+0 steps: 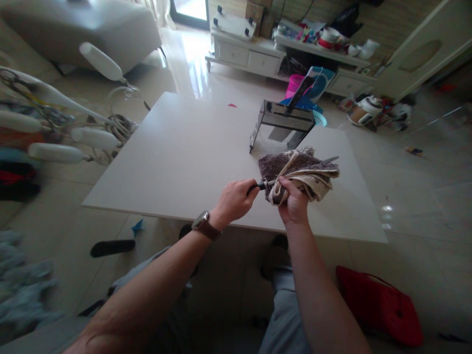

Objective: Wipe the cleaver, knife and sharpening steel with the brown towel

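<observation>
My left hand (pixel 236 199), with a watch on its wrist, is closed round the dark handle of a knife (pixel 260 186). The blade runs to the right into a folded brown and beige cloth (pixel 298 172), and its tip pokes out on the far side. My right hand (pixel 293 201) is closed on the cloth from below, pinching it around the blade. Both hands are above the near part of a white table (pixel 184 157).
A metal rack (pixel 282 118) stands on the table behind the cloth. A drying rack with white bars (pixel 73 132) is at the left. A red bag (pixel 379 305) lies on the floor at the right. Low cabinets with clutter line the far wall.
</observation>
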Available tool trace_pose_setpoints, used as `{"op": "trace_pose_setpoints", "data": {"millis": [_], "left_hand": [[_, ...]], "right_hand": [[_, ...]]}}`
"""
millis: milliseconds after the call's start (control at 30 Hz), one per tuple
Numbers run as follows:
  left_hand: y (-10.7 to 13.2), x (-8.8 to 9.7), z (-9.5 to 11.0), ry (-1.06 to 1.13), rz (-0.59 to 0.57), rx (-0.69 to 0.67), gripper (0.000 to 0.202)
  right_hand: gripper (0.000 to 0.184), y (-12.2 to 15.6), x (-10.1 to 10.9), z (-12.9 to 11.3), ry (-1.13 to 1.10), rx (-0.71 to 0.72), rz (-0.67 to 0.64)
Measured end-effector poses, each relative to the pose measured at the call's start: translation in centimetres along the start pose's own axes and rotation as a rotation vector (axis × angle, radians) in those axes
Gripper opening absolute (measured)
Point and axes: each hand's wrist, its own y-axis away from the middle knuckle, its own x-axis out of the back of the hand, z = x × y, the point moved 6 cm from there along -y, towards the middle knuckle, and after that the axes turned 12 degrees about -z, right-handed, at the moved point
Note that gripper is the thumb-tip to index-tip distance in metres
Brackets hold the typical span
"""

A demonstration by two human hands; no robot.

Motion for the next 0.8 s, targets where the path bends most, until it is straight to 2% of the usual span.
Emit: {"op": "trace_pose_setpoints", "data": {"millis": [167,800], "left_hand": [[-0.03,-0.21,0.41,0.049,0.012,-0.002,0.024],[0.10,-0.10,0.39,0.062,0.009,0.011,0.025]], "right_hand": [[0.028,0.42,-0.89,0.23,-0.003,-0.039,-0.047],[0.028,0.49,-1.05,0.50,-0.016,-0.060,-0.042]]}}
